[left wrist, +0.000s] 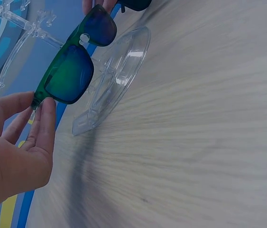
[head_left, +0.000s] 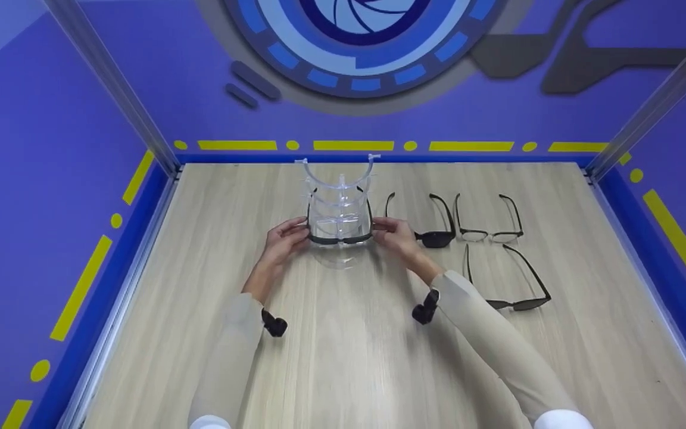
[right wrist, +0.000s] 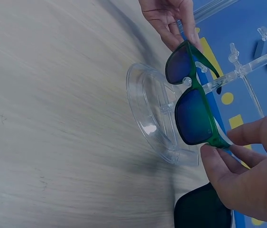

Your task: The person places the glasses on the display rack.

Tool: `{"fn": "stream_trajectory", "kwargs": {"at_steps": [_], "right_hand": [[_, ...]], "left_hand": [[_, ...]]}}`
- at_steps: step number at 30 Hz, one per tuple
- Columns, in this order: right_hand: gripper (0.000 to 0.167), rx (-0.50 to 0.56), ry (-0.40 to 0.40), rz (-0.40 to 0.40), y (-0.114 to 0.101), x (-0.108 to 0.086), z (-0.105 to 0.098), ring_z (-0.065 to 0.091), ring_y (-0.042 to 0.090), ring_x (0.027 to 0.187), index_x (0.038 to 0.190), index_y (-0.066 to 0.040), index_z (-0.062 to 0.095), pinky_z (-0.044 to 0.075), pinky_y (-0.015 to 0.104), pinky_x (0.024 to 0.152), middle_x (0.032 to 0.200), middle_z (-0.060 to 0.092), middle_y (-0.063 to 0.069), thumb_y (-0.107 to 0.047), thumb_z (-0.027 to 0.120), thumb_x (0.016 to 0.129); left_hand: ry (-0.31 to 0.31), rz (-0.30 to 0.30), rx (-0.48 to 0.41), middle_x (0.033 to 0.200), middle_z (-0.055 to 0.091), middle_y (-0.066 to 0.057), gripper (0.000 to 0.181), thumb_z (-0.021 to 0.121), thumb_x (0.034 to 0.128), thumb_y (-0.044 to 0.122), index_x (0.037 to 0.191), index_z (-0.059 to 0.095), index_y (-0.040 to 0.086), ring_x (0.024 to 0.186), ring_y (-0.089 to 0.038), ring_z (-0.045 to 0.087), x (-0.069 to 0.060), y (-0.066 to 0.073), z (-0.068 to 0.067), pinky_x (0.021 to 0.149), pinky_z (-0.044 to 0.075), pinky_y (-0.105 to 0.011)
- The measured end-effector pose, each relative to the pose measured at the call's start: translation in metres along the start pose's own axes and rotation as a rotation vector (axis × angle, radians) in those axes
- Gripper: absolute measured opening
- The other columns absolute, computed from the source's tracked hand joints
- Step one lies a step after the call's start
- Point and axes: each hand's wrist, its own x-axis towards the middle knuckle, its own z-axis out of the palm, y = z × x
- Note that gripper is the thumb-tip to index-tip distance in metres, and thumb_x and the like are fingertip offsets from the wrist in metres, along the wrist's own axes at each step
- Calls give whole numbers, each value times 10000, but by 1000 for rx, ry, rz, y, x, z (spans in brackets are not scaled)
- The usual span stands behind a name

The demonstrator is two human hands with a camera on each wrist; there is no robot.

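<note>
A pair of sunglasses (head_left: 325, 241) with a green frame and blue-green mirrored lenses (left wrist: 71, 76) sits at the lower part of a clear plastic eyewear stand (head_left: 341, 262). The nose bridge meets a small clear peg on the stand's post, and the temples reach back on both sides. My left hand (head_left: 283, 241) pinches the left hinge corner between thumb and fingers. At the opposite corner, my right hand (right wrist: 252, 166) grips the frame the same way, thumb against fingertips. The stand's upper curved arms carry no glasses.
Right of the stand lie black sunglasses (head_left: 436, 239), partly behind my right hand. Beyond them are clear-lens eyeglasses (head_left: 507, 237), and nearer are dark sunglasses (head_left: 530, 304), partly covered by my right sleeve. Blue panels (head_left: 111, 119) wall the wooden table (head_left: 343, 369).
</note>
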Motion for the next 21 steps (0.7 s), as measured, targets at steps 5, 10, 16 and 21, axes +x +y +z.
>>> {"fn": "stream_trajectory", "kwargs": {"at_steps": [5,10,16,21], "right_hand": [[441,64,-47,20,1,-2,-4,667,227,1071,1362,197,502,582,298,956,1342,564,408,60,530,944],[451,156,-83,55,0,-10,-11,675,119,960,1393,209,444,557,431,1052,1303,576,386,83,523,967],[484,155,-133,92,-5,-27,-26,659,83,968,1441,178,406,549,394,1066,1223,621,162,54,515,987],[510,126,-200,118,-8,-38,-44,665,149,1117,1487,130,386,476,460,1144,1436,520,325,12,524,1010]], "left_hand": [[6,0,-32,1167,705,-145,395,660,963,-8,1355,614,-16,868,-90,711,0,0,0,1070,534,-483],[7,-9,-23,1056,742,-41,379,656,977,23,1353,621,3,965,-195,738,-4,1,-4,1047,539,-487],[-10,-15,37,1055,753,34,415,657,997,97,1398,590,15,954,-113,715,-15,4,-15,1038,539,-457],[-12,-24,49,1121,749,-16,425,649,1001,101,1409,577,7,969,-130,703,-29,5,-24,1000,560,-422]]}}
